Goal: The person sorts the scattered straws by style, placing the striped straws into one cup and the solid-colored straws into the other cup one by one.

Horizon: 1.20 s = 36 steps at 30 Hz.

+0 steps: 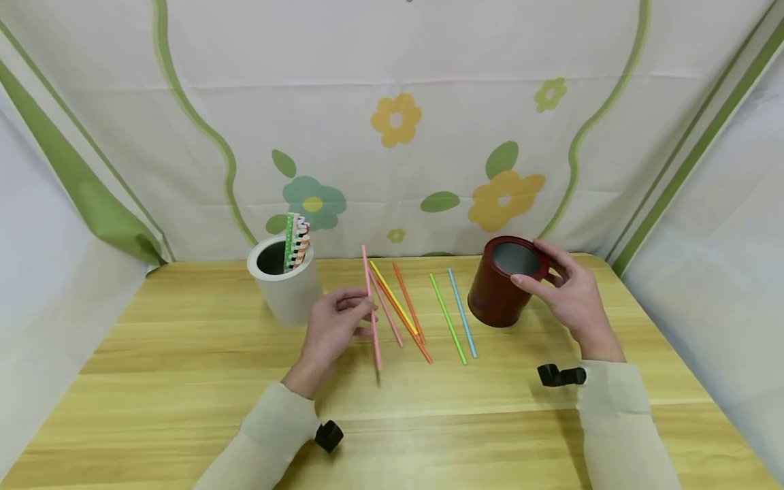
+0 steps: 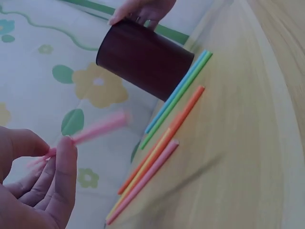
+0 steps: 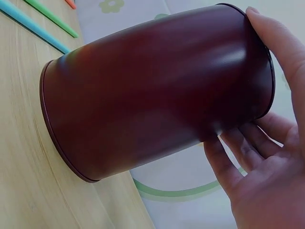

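My left hand [image 1: 333,323] pinches a pink straw [image 1: 376,347] between thumb and fingers, above the table beside the loose straws. The held straw is blurred in the left wrist view. On the right, my right hand [image 1: 572,292] grips a dark red cylindrical pot [image 1: 497,289] near its rim, thumb in front and fingers behind. This pot stands on the table with a grey inside. Between the hands lie a second pink straw [image 1: 392,323], a yellow straw [image 1: 401,303], orange straws [image 1: 409,294], a green straw [image 1: 448,320] and a blue straw [image 1: 462,314].
A white pot [image 1: 290,299] stands left of my left hand, holding several patterned sticks [image 1: 290,238] that lean against its right side. Behind the wooden table [image 1: 429,435] hangs a flowered curtain [image 1: 343,122]. White cloth [image 1: 729,204] closes off the sides.
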Motion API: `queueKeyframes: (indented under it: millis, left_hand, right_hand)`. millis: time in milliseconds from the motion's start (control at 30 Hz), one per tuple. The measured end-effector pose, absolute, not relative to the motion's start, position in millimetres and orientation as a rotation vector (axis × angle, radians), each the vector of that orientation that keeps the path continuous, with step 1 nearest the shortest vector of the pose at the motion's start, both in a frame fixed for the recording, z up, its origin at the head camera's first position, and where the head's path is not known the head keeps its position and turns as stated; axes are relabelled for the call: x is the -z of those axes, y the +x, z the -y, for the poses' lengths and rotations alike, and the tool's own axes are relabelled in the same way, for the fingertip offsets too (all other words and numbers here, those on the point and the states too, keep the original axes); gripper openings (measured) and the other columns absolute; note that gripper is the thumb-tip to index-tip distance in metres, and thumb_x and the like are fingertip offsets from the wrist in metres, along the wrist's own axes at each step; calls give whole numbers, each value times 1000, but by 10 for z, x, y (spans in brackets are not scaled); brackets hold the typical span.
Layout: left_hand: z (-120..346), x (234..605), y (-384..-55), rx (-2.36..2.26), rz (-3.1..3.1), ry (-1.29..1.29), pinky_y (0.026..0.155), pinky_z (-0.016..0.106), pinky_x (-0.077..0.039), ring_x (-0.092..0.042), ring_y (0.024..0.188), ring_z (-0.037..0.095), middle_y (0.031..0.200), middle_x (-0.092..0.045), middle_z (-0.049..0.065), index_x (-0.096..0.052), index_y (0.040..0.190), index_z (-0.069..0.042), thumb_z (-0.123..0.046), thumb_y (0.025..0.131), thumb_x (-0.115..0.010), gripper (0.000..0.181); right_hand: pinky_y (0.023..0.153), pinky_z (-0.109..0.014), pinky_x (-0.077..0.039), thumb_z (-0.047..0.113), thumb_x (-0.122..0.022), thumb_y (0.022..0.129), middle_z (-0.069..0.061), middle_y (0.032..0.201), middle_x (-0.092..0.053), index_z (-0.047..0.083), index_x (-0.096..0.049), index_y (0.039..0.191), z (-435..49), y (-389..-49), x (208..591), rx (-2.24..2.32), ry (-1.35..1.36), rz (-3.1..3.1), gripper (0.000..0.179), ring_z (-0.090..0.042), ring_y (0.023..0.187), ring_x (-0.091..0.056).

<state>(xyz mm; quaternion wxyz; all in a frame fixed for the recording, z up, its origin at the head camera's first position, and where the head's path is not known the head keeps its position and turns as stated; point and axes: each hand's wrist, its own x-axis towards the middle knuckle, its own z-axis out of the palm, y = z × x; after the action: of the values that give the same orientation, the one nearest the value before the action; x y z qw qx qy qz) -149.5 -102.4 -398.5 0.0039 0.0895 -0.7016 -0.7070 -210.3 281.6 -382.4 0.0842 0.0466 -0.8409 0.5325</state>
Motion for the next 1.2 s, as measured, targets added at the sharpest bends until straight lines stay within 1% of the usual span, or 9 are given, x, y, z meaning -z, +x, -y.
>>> queueKeyframes:
  millis: [133,300,433,567,700,800,933,1100,1200]
  left_hand:
    - [976,3878,-1492,2218,2200,155,72,34,-69,-77,85,17,111,-74,17,-71,135,-3,-6,102,-73,33]
    - [888,3668,-1505,2264,2160,42,78,36,-70,-79,88,19,118,-71,18,-70,132,-3,-6,103,-73,30]
    - [819,3471,-1547,2329,2113,-34,86,37,-69,-80,97,26,119,-69,17,-69,127,-3,-6,103,-72,24]
    - [740,3326,-1630,2351,2083,-96,92,39,-68,-80,101,29,120,-70,22,-68,123,0,-3,102,-73,21]
    - [645,3215,-1726,2347,2070,-126,96,45,-67,-81,101,30,120,-70,20,-67,128,-1,-3,102,-72,27]
    - [555,3155,-1805,2330,2068,-163,95,43,-67,-80,106,34,121,-69,19,-65,133,-3,-2,102,-71,31]
    - [417,3088,-1906,2324,2036,-180,92,39,-68,-77,112,38,123,-68,20,-63,129,0,2,102,-70,28]
    - [188,3016,-2023,2355,1940,-173,95,43,-67,-77,110,40,114,-70,16,-63,122,4,-1,104,-69,20]
    - [47,2974,-2065,2360,1881,-203,94,41,-68,-77,109,38,111,-70,14,-63,121,5,-2,105,-67,19]
  right_hand:
    - [100,-3,-48,31,-87,94,-6,166,-49,21,-48,163,-2818,-2101,3822,-1583,132,2515,80,-10,141,-52]
    - [101,-4,-49,30,-86,95,-5,168,-47,22,-47,164,-2818,-2097,3816,-1598,140,2524,80,-13,146,-51]
    - [100,-2,-49,30,-85,96,-6,169,-45,20,-45,165,-2822,-2088,3814,-1631,152,2524,81,-8,144,-51]
    - [99,-2,-49,30,-85,96,-8,169,-45,19,-44,166,-2822,-2078,3813,-1639,157,2527,82,-1,140,-51]
    - [99,-2,-49,29,-85,96,-8,169,-45,19,-44,166,-2816,-2083,3815,-1659,165,2520,81,1,138,-51]
    - [99,-3,-50,28,-85,96,-8,168,-45,22,-44,165,-2818,-2087,3816,-1678,170,2510,81,0,138,-51]
    - [99,-3,-50,28,-85,96,-8,168,-46,24,-45,165,-2807,-2094,3816,-1681,170,2510,80,-2,139,-52]
    - [99,-3,-50,31,-85,96,-8,169,-45,25,-44,166,-2804,-2089,3820,-1674,156,2522,81,-4,141,-51]
    - [99,-3,-49,30,-85,96,-8,170,-44,26,-44,166,-2812,-2086,3827,-1678,156,2518,81,-4,142,-51]
